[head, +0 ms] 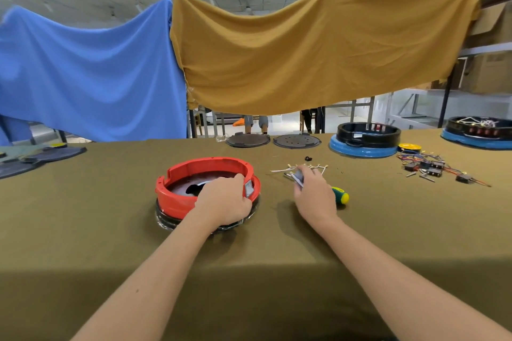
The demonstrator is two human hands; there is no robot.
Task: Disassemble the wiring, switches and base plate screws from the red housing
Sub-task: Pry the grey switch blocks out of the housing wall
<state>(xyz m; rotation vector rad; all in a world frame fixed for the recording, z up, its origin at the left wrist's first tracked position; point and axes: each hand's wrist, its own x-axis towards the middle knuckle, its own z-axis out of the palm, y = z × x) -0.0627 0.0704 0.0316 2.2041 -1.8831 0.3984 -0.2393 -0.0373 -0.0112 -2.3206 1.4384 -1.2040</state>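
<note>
The red housing (pixel 194 171) stands on its black base on the olive table, left of centre. My left hand (pixel 225 202) grips its near right rim, fingers curled over the edge beside a small grey switch window (pixel 248 188). To the right, my right hand (pixel 314 191) pinches a small grey part (pixel 297 176) just above the table. A screwdriver with a green and yellow handle (pixel 341 196) lies under that hand. White wires with ring terminals (pixel 299 167) lie just beyond my fingers.
Two dark round plates (pixel 248 140) (pixel 297 141) lie at the far edge. Two black housings on blue bases (pixel 365 140) (pixel 479 133) stand at the far right. A pile of coloured wires and black switches (pixel 432 169) lies right of centre. Blue and mustard cloths hang behind.
</note>
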